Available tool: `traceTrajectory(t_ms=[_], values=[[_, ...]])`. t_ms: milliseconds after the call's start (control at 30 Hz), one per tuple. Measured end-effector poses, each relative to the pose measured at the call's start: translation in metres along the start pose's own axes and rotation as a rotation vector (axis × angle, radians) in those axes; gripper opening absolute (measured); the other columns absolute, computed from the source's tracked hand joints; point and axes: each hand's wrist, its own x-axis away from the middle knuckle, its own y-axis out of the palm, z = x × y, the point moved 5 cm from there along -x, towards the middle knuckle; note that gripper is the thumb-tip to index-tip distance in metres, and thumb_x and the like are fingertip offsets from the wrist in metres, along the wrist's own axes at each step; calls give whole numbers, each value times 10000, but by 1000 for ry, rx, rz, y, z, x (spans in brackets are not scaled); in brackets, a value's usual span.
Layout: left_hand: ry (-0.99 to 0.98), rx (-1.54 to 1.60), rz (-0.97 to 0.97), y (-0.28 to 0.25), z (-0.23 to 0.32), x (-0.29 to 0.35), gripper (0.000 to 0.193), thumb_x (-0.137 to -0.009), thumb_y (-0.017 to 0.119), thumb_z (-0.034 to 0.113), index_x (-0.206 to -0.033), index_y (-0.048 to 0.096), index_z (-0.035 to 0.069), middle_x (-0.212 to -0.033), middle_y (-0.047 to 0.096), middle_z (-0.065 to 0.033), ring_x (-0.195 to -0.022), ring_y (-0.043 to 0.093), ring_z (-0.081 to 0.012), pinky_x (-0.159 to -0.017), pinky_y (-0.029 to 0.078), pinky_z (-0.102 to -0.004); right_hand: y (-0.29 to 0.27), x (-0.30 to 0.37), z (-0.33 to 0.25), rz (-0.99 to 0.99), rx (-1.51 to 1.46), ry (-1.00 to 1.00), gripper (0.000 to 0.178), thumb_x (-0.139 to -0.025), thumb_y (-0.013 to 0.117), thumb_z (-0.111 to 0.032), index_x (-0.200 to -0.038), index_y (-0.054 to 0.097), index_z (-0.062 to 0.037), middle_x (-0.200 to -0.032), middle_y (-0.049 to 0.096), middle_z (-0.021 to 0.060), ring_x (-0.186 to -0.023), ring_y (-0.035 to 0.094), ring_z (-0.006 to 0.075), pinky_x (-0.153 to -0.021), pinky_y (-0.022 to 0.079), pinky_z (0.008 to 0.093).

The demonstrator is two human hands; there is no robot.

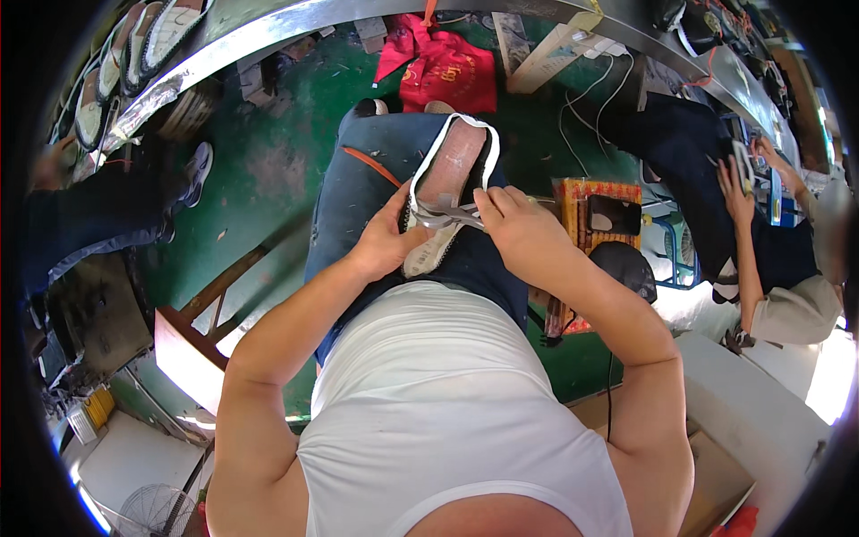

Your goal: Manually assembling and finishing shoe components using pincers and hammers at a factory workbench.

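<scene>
On my lap lies an unfinished shoe (455, 159), its reddish-brown sole board facing up. A white border runs around its far end, and the pale near end (426, 255) points toward my shirt. My left hand (386, 242) grips the shoe's left side, with the thumb lying over it beside the tool's head. In my right hand (528, 234) are metal pliers (440, 217), their head lying across the middle of the shoe. My right fingers are closed together close to its right edge and hide most of the handles.
An orange strip (371, 166) lies on my left thigh. To my right, a phone (614, 216) and a dark cap (624, 268) rest by an orange-patterned surface. Red cloth (447, 72) lies ahead under the metal bench (295, 22). People sit at both sides.
</scene>
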Motion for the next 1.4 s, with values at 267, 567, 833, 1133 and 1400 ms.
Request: traceTrajectory(t_ms=[267, 567, 833, 1133, 1400], values=[[23, -240, -55, -10, -18, -4, 925, -861, 691, 55, -1556, 81, 25, -1388, 487, -161, -1304, 453, -215, -1097, 355, -327, 29, -20, 0, -468, -529, 37, 159, -853, 635, -130, -934, 581, -4, -886, 644, 207, -878, 630, 406, -752, 503, 495], [100, -493, -60, -9, -1, 1, 972, -845, 713, 116, -1538, 47, -33, -1524, 289, -276, -1438, 294, -326, -1167, 252, -363, 6, -27, 5, -636, -485, 186, 272, -890, 607, -141, -1026, 547, 88, -966, 649, 276, -962, 628, 427, -829, 488, 497], [-40, 426, 29, -9, -8, -12, 781, -1032, 218, 578, -1552, 131, 3, -1619, 178, -136, -1473, 222, -233, -1186, 183, -319, 4, -37, 2, -719, -304, 107, 269, -895, 607, -179, -980, 558, 71, -856, 649, 262, -880, 633, 440, -782, 488, 514], [116, -330, 521, -24, -19, -40, 582, -1064, 270, 425, -1364, 534, 3, -1294, 602, -242, -1269, 536, -358, -1057, 395, -365, 52, -8, -20, -61, -669, 369, 280, -886, 627, -185, -1041, 569, 42, -848, 652, 218, -787, 669, 373, -728, 535, 451], [253, -602, 477, -13, -7, -29, 514, -1064, 304, 333, -1358, 523, -28, -1283, 591, -276, -1215, 564, -406, -1028, 430, -405, -2, 1, 55, 199, -1169, 755, 309, -1013, 520, -277, -1132, 574, 2, -931, 640, 65, -648, 620, 108, -588, 512, 261]])
